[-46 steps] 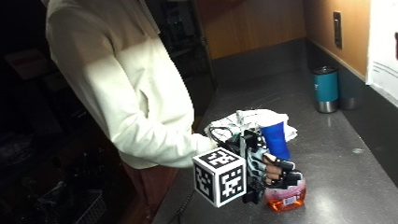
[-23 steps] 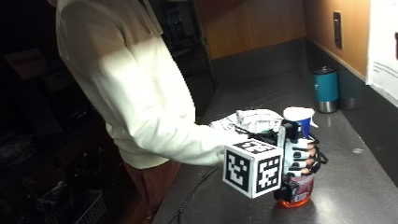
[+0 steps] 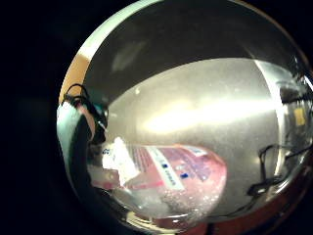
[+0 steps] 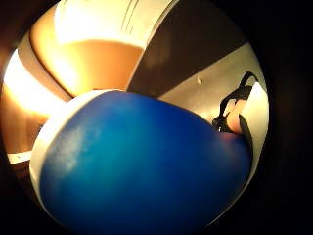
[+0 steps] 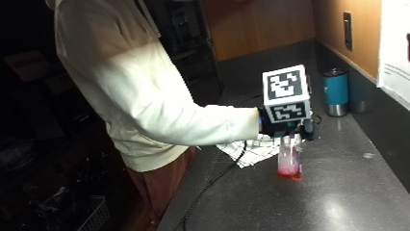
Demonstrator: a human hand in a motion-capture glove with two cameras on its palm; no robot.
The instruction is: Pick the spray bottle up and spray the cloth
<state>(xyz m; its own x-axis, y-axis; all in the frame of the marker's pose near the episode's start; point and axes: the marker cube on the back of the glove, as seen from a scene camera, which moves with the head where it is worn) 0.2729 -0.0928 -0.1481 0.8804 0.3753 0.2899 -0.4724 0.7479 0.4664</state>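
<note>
**Bottle in hand and off the counter, cloth not yet sprayed**

From where I stand, the dark counter (image 5: 359, 192) runs along the wall, and the person in the cream top has the pick-up part done. The gloved right hand (image 5: 282, 126) is wrapped round the upper part of the spray bottle (image 5: 289, 159), fingers curled about its neck, and the bottle hangs upright with its base a little above the counter, as far as I can judge. What is left, I'd say, is the spraying itself: I see no mist, and I cannot tell whether a finger sits on the trigger.

The checked white cloth (image 5: 251, 148) lies crumpled on the counter just beside the bottle, on the person's side. The nozzle would need to be turned toward it.

The bottle itself is clear plastic with pink liquid in the lower part and a printed label on the body; its blue sprayer head sits tight against the palm and is mostly hidden from my side by the hand.

Farther back a teal tumbler (image 5: 336, 91) stands near the wall, well apart.
</note>
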